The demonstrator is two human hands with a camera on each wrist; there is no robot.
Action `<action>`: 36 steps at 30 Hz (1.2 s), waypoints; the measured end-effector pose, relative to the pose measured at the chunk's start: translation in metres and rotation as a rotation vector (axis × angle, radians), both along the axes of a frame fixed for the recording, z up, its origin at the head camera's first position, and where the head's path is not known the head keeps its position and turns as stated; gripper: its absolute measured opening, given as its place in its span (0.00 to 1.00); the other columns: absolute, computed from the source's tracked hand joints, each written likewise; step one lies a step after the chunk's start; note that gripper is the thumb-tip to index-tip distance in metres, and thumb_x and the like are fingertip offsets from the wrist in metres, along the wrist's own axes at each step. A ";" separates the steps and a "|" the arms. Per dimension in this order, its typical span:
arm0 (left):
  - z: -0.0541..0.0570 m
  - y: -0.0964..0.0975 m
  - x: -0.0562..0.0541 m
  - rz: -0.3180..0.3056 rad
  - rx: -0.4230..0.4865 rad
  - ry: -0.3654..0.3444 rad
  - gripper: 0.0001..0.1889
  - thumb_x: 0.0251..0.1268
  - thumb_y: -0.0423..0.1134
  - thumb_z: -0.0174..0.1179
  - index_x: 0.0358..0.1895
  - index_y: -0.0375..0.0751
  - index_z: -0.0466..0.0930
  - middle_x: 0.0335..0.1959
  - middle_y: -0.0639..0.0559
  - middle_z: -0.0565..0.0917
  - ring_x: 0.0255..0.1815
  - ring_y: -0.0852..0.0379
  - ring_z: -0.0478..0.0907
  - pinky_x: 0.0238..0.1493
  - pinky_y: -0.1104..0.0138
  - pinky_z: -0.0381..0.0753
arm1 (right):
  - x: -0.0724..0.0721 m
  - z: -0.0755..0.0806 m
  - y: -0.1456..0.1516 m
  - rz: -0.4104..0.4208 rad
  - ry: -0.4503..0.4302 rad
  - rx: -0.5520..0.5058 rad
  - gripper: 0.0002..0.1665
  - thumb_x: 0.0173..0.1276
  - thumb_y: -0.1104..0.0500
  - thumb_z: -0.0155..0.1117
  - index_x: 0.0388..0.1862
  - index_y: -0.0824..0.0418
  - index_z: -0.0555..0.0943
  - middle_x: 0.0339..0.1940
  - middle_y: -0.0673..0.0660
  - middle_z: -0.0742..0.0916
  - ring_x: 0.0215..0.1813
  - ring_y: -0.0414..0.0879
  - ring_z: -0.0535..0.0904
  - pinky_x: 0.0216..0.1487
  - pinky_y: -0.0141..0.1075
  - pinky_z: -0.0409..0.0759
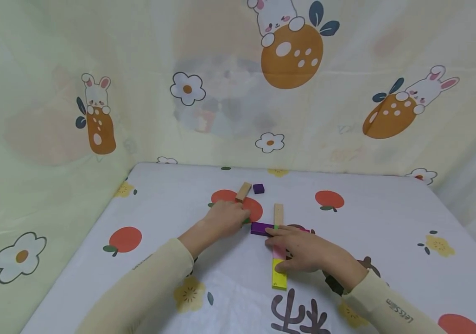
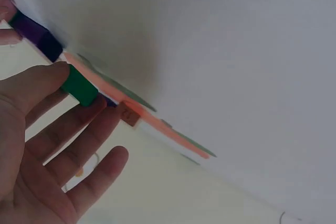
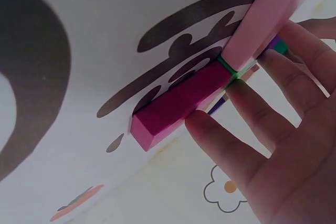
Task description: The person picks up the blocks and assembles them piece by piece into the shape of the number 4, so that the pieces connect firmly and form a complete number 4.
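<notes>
Pinching the green block point(image 2: 81, 85), our left hand point(image 1: 226, 220)! If our spread right hand point(image 1: 302, 250) slips, the purple block point(image 1: 260, 228) could skew.

Blocks, each one colour: purple rectangular block point(image 1: 261, 229), yellow rectangular block point(image 1: 279, 279), pale pink rectangular block point(image 3: 261, 22), magenta rectangular block point(image 3: 181, 100), deep green block point(image 2: 81, 86), small dark purple cube point(image 1: 258, 189). Two pale tan, wood-toned rectangular blocks point(image 1: 278, 214) point(image 1: 244, 191).

Printed white tablecloth point(image 1: 371, 204): red-orange round fruits with dark green leaves, yellow flowers, dark brown motifs. Cream fabric backdrop point(image 1: 146, 55): white rabbits, pink inside the ears; orange-brown fruits spotted white, blue-grey leaves; white flowers outlined dark, orange-brown centres. Cream-beige fabric sleeves point(image 1: 150, 283): dark lettering on the right one.
</notes>
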State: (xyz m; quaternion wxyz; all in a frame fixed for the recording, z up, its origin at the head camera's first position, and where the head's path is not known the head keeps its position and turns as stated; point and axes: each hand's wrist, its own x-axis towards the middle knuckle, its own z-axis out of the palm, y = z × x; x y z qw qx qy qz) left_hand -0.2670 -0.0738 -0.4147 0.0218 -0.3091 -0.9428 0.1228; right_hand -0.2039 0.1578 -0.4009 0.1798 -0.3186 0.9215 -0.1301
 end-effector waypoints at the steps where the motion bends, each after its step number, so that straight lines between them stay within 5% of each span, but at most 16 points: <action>1: 0.001 0.001 0.002 -0.004 0.003 0.002 0.06 0.73 0.42 0.63 0.48 0.55 0.87 0.38 0.55 0.87 0.25 0.58 0.72 0.24 0.70 0.69 | 0.000 0.000 0.000 -0.001 0.001 -0.001 0.35 0.64 0.48 0.75 0.69 0.54 0.80 0.80 0.56 0.72 0.83 0.64 0.60 0.75 0.63 0.65; 9: 0.006 0.002 0.011 -0.004 -0.028 0.005 0.09 0.74 0.43 0.62 0.52 0.56 0.86 0.39 0.58 0.87 0.28 0.60 0.76 0.28 0.68 0.76 | 0.000 0.000 0.001 0.012 0.016 -0.012 0.34 0.64 0.48 0.75 0.69 0.54 0.80 0.80 0.56 0.72 0.82 0.63 0.61 0.75 0.63 0.65; 19: 0.007 0.003 0.008 0.011 -0.038 0.000 0.07 0.72 0.42 0.62 0.49 0.55 0.86 0.33 0.59 0.85 0.25 0.60 0.71 0.23 0.68 0.69 | -0.001 0.000 0.001 0.005 0.009 -0.011 0.35 0.65 0.47 0.75 0.69 0.53 0.80 0.80 0.56 0.72 0.82 0.63 0.61 0.76 0.62 0.65; 27: 0.008 0.005 0.008 0.007 -0.042 -0.004 0.04 0.72 0.43 0.62 0.44 0.53 0.86 0.21 0.59 0.74 0.21 0.60 0.66 0.21 0.68 0.66 | -0.001 0.000 0.000 -0.004 0.007 -0.002 0.34 0.65 0.48 0.75 0.69 0.53 0.80 0.80 0.55 0.72 0.82 0.62 0.61 0.76 0.62 0.65; 36: 0.000 0.006 0.009 -0.016 -0.048 0.009 0.03 0.72 0.42 0.61 0.41 0.51 0.85 0.25 0.58 0.78 0.23 0.59 0.68 0.25 0.68 0.69 | 0.001 0.002 0.000 0.004 -0.004 -0.010 0.35 0.65 0.49 0.75 0.69 0.54 0.80 0.80 0.57 0.72 0.82 0.63 0.61 0.76 0.62 0.64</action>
